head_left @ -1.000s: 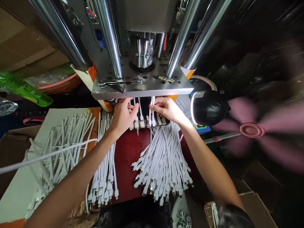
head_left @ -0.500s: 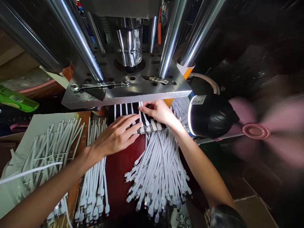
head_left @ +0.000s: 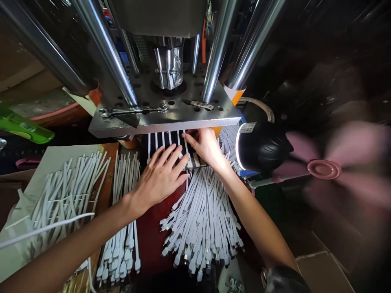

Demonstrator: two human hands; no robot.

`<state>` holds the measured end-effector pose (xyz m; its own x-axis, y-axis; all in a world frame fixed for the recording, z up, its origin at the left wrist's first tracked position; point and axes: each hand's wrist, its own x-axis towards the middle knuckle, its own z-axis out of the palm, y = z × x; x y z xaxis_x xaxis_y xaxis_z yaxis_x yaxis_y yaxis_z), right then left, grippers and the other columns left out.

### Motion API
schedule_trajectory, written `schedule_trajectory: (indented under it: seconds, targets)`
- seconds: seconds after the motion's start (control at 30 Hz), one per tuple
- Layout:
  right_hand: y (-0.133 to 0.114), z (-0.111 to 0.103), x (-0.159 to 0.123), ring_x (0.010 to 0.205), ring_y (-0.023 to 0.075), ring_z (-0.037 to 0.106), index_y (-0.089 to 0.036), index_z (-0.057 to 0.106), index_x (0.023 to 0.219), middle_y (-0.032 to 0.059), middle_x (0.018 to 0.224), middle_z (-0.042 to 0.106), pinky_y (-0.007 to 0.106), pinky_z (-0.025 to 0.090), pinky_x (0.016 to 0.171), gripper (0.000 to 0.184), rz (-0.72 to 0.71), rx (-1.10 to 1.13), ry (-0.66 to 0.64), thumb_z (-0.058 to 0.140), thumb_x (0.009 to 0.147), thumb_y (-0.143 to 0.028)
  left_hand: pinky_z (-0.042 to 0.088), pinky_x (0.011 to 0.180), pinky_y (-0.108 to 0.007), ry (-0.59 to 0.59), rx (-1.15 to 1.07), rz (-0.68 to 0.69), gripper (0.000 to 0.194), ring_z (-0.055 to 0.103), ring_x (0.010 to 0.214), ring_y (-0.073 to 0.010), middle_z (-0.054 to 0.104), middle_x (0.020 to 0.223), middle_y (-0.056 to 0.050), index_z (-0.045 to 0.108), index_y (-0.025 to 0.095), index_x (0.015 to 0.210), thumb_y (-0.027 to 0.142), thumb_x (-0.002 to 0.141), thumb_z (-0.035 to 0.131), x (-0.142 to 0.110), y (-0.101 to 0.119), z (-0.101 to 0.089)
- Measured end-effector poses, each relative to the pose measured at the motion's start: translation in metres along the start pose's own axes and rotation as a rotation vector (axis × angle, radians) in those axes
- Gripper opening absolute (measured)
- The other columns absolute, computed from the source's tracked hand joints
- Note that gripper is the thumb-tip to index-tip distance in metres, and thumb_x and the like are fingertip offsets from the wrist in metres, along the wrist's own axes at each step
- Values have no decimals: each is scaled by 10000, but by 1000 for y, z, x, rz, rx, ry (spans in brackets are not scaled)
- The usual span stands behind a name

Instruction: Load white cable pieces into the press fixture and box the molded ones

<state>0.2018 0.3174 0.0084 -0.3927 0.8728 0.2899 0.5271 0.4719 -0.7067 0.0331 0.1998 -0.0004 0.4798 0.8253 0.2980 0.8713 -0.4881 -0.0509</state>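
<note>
Several white flat cables point(head_left: 156, 139) lie side by side on a black slotted block point(head_left: 174, 137) beneath the steel press plate. My left hand point(head_left: 159, 175) rests palm down at the block's front edge, fingers spread, fingertips over the cable ends. From the right, my right hand point(head_left: 209, 147) reaches to the block's right part. Its thumb and fingers close on a white cable point(head_left: 186, 147) near the plate; the other fingertips are partly hidden. Below the block, a large bunch of white cables point(head_left: 204, 215) with small plugs fans out over a dark red surface point(head_left: 149, 240).
Overhead stands the steel press plate point(head_left: 165, 123), carrying a wrench point(head_left: 134, 110) and a knife-like tool point(head_left: 198, 104). More cable bundles point(head_left: 119, 252) lie to the left. A lit black lamp point(head_left: 262, 142) and a spinning pink fan point(head_left: 324, 169) are at right; a green bottle point(head_left: 27, 128) is far left.
My left hand has drawn back slightly and its fingers have spread wider. My right hand stays at the cable on the right. The view has shifted a little.
</note>
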Motion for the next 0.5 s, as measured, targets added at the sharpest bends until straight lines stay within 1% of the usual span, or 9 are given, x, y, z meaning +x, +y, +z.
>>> schedule_trajectory:
  seconds: [0.03, 0.07, 0.13, 0.17, 0.2, 0.27, 0.33, 0.43, 0.5]
  targets:
    - [-4, -5, -9, 837, 183, 623, -164, 736, 1040, 78, 1002, 694, 295, 513, 775, 176, -44, -97, -10, 580, 982, -219, 381, 1194, -606, -7, -2, -32, 485, 476, 1451, -398, 543, 1533, -239, 596, 106, 1426, 369, 1027, 519, -1, 4, 0]
    - [-8, -9, -19, 883, 191, 622, -172, 738, 1130, 90, 1062, 671, 300, 514, 795, 246, -94, -202, -53, 536, 988, -174, 357, 1204, -619, -20, -9, -57, 493, 450, 1470, -403, 519, 1554, -243, 593, 98, 1429, 372, 1027, 511, -2, 8, 0]
    - [-15, -15, -36, 918, 209, 620, -211, 718, 1271, 106, 1115, 625, 309, 512, 789, 384, -167, -414, -187, 473, 992, -113, 311, 1223, -634, -58, -30, -93, 525, 404, 1502, -401, 467, 1596, -241, 571, 80, 1449, 387, 1034, 482, -1, 12, -1]
    - [-18, -16, -41, 917, 221, 622, -228, 699, 1322, 115, 1113, 612, 315, 511, 770, 420, -169, -511, -241, 458, 999, -110, 285, 1235, -634, -78, -42, -107, 549, 384, 1515, -392, 445, 1613, -235, 546, 67, 1471, 396, 1040, 459, 1, 13, -2]
    - [-20, -15, -42, 914, 237, 627, -234, 672, 1370, 128, 1110, 607, 324, 511, 751, 438, -148, -594, -265, 447, 1012, -125, 256, 1246, -634, -95, -52, -121, 576, 368, 1526, -382, 428, 1624, -229, 513, 51, 1496, 403, 1047, 433, 5, 11, -4]
    - [-22, -8, -33, 946, 272, 645, -234, 586, 1471, 165, 1162, 609, 347, 517, 743, 472, -82, -700, -254, 415, 1037, -160, 199, 1262, -639, -120, -63, -159, 615, 348, 1539, -366, 412, 1633, -226, 442, 17, 1536, 405, 1063, 375, 16, 4, -5]
    - [-22, 0, -12, 1011, 298, 661, -213, 551, 1497, 192, 1224, 627, 368, 528, 785, 478, -53, -730, -247, 382, 1051, -179, 160, 1269, -636, -138, -71, -187, 620, 336, 1546, -352, 414, 1630, -230, 409, -4, 1546, 390, 1074, 335, 30, -7, -5]
    - [-16, 7, 18, 1110, 314, 660, -175, 648, 1373, 184, 1257, 680, 393, 525, 889, 437, -84, -697, -256, 354, 1049, -166, 170, 1268, -602, -151, -70, -190, 579, 364, 1533, -331, 447, 1607, -248, 443, -11, 1512, 346, 1073, 319, 49, -24, -3]
    - [-13, 8, 28, 1155, 316, 649, -157, 666, 1334, 177, 1275, 697, 407, 514, 940, 436, -95, -684, -239, 351, 1034, -141, 237, 1244, -581, -151, -54, -183, 544, 431, 1486, -336, 510, 1552, -268, 493, -11, 1458, 324, 1064, 324, 58, -31, -2]
